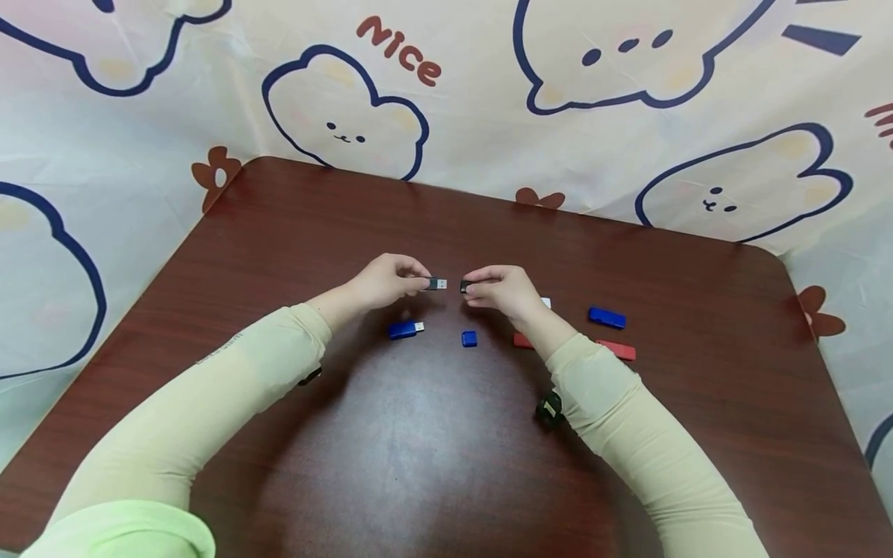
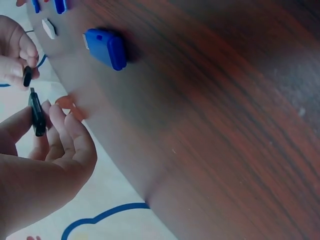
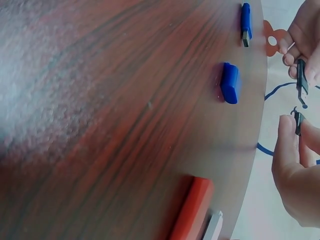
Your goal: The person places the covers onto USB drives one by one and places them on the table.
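- Above the middle of the table (image 1: 279, 232), both hands are hovering clear of the surface, fingertips facing each other.
- Left hand (image 1: 382, 280) is pinching a black USB stick (image 1: 436, 284) between thumb and fingers, metal plug pointing toward the other hand; left wrist view is showing the thumb on one side of the black USB stick (image 2: 36, 114), curled fingers (image 2: 70, 132) on the other.
- Right hand (image 1: 498, 288) is pinching the black cap (image 1: 463, 287) between thumb and fingertips; cap and plug are sitting near each other, a small gap between, not touching.
- Right wrist view is confirming it: black cap (image 3: 298, 122) in the near fingertips, stick (image 3: 302, 82) in the far hand, apart.
- Lying on the table just below the hands: a blue USB stick (image 1: 405, 329) uncapped with plug exposed, and a loose blue cap (image 1: 469, 339) beside it.
- Right of the right wrist: a capped blue stick (image 1: 607, 317), a red stick (image 1: 617, 349), another red one (image 1: 522, 340) partly hidden by the forearm, and a small white piece (image 1: 546, 302) peeking out behind the hand.
- Cartoon-print cloth (image 1: 558, 116) is hanging behind the table.
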{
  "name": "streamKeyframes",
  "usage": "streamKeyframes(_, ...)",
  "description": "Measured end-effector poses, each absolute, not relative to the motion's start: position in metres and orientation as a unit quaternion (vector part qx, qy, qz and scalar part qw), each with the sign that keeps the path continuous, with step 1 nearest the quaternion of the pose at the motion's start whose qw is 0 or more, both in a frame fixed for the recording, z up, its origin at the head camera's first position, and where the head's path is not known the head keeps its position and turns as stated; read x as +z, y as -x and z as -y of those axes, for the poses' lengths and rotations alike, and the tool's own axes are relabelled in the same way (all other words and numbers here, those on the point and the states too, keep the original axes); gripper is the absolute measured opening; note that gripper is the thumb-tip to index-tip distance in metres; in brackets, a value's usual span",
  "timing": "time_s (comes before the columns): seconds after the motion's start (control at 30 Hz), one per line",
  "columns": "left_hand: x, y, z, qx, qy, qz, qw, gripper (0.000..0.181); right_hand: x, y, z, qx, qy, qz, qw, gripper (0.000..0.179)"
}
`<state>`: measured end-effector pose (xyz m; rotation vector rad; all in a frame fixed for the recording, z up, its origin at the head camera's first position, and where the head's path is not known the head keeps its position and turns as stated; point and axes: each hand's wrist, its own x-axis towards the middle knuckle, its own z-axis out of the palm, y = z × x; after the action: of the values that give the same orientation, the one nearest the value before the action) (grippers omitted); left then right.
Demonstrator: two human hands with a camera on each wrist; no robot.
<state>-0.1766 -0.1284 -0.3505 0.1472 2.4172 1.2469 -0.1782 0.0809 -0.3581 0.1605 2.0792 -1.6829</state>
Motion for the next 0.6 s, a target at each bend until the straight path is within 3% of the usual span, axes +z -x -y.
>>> streamKeyframes(0.6,-0.3498,0.175,0.1199,0.443,-0.068,-0.869,0.209,0.022,-0.358,0.177,-0.0747,-0.636,-0.056,-0.735,0.228,0.028)
